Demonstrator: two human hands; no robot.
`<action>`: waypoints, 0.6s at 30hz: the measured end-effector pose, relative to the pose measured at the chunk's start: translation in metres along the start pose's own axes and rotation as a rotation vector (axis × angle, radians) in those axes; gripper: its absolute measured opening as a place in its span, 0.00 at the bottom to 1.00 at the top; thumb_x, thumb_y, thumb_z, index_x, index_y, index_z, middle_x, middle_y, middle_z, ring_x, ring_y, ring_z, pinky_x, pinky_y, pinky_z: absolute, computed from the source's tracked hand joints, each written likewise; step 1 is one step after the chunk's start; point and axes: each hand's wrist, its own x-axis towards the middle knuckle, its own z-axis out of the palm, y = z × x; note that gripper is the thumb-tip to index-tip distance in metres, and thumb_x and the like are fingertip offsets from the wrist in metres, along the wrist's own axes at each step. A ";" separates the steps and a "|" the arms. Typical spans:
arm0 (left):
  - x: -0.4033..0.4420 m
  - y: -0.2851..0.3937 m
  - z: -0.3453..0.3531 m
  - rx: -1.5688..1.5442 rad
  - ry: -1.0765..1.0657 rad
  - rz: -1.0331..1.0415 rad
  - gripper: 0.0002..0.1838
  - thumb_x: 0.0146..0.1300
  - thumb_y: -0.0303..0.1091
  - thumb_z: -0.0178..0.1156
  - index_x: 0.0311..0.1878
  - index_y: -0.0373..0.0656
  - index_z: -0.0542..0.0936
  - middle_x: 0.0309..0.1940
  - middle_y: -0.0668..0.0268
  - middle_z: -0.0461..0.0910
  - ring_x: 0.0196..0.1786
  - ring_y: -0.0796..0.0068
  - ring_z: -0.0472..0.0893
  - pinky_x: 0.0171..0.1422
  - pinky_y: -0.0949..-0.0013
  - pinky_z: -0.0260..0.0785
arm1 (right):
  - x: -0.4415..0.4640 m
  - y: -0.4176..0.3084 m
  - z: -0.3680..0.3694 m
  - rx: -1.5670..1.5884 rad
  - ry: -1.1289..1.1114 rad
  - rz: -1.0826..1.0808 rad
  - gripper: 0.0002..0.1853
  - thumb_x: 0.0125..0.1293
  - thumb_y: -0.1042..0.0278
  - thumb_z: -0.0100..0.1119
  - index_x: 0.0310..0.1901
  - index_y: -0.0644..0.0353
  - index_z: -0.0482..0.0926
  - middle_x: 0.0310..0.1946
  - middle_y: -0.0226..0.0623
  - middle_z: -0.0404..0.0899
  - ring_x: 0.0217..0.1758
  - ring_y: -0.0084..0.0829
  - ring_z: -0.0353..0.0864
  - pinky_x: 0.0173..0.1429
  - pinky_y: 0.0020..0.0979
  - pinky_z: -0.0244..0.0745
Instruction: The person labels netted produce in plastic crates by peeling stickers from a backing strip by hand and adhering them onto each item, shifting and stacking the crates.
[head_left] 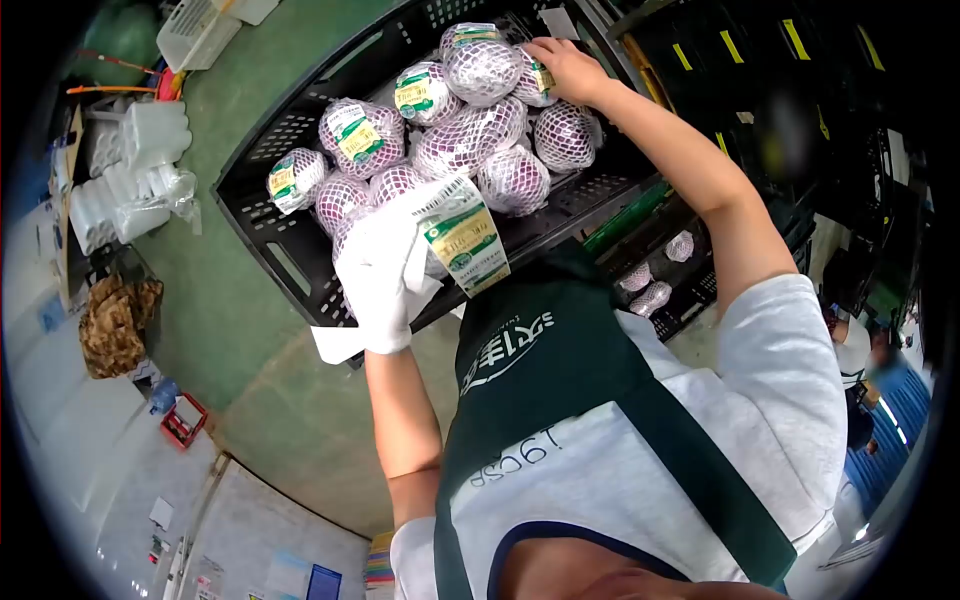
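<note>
My left hand (383, 272), in a white glove, is closed around a clear-wrapped package with a yellow and green label (467, 246), held over the near side of a black crate (290, 265). What lies inside that package is mostly hidden. Bare and bent, my right hand (572, 76) has its fingers closed on a small netted package (533, 80) near the crate's far right corner. Several round purple items in white foam nets fill the crate, among them a labelled one (361, 138) on the left and another (514, 180) close to the near edge.
Below the crate on the right, a lower crate (690, 300) holds more netted items. White rolls in plastic (120, 205), a brown bag (118, 325) and a red crate (184, 420) stand at the left. Black crates (740, 60) are stacked at the upper right; people are far right.
</note>
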 end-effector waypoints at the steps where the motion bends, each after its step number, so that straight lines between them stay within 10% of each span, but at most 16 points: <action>1: 0.005 0.003 -0.003 0.046 -0.046 0.053 0.14 0.58 0.24 0.62 0.48 0.33 0.79 0.41 0.63 0.80 0.44 0.74 0.78 0.52 0.72 0.68 | -0.003 -0.007 -0.004 -0.112 0.067 0.008 0.34 0.51 0.73 0.65 0.63 0.51 0.67 0.62 0.37 0.67 0.62 0.42 0.68 0.60 0.38 0.71; 3: 0.009 0.008 -0.003 0.118 -0.015 0.091 0.13 0.58 0.25 0.63 0.46 0.32 0.79 0.41 0.62 0.81 0.44 0.74 0.78 0.51 0.72 0.69 | -0.017 -0.044 -0.038 0.141 0.070 0.065 0.27 0.56 0.66 0.66 0.59 0.54 0.72 0.54 0.38 0.76 0.58 0.41 0.73 0.60 0.37 0.72; 5: 0.013 0.007 0.000 0.166 0.001 0.123 0.11 0.58 0.24 0.63 0.44 0.32 0.81 0.40 0.62 0.82 0.42 0.73 0.79 0.49 0.71 0.71 | -0.041 -0.094 -0.074 1.121 -0.247 0.020 0.25 0.62 0.54 0.63 0.57 0.58 0.74 0.49 0.37 0.80 0.50 0.29 0.79 0.56 0.31 0.73; 8: 0.017 0.000 0.001 0.289 -0.112 0.188 0.20 0.52 0.26 0.68 0.50 0.37 0.78 0.45 0.60 0.78 0.49 0.67 0.77 0.54 0.67 0.69 | -0.083 -0.171 -0.081 1.722 -0.196 -0.103 0.19 0.60 0.75 0.63 0.53 0.63 0.74 0.40 0.32 0.80 0.42 0.19 0.78 0.47 0.22 0.74; 10: 0.014 0.020 0.008 0.499 -0.169 0.304 0.30 0.48 0.26 0.70 0.57 0.41 0.72 0.55 0.63 0.71 0.58 0.71 0.70 0.59 0.68 0.66 | -0.090 -0.182 -0.078 1.690 -0.113 -0.078 0.13 0.60 0.77 0.62 0.47 0.64 0.76 0.34 0.29 0.78 0.35 0.15 0.74 0.39 0.21 0.72; 17: -0.016 -0.009 0.040 0.081 -0.008 0.072 0.03 0.63 0.24 0.60 0.39 0.36 0.79 0.31 0.69 0.78 0.31 0.85 0.71 0.37 0.78 0.64 | -0.118 -0.174 -0.106 0.965 0.211 -0.152 0.10 0.55 0.71 0.66 0.38 0.59 0.79 0.29 0.31 0.77 0.29 0.28 0.78 0.33 0.27 0.73; 18: -0.018 -0.033 0.026 0.316 -0.088 0.113 0.05 0.62 0.25 0.58 0.39 0.35 0.79 0.32 0.62 0.78 0.32 0.77 0.75 0.48 0.71 0.68 | -0.121 -0.170 -0.105 0.959 0.181 -0.153 0.08 0.54 0.69 0.65 0.36 0.58 0.79 0.29 0.31 0.78 0.29 0.30 0.79 0.33 0.29 0.73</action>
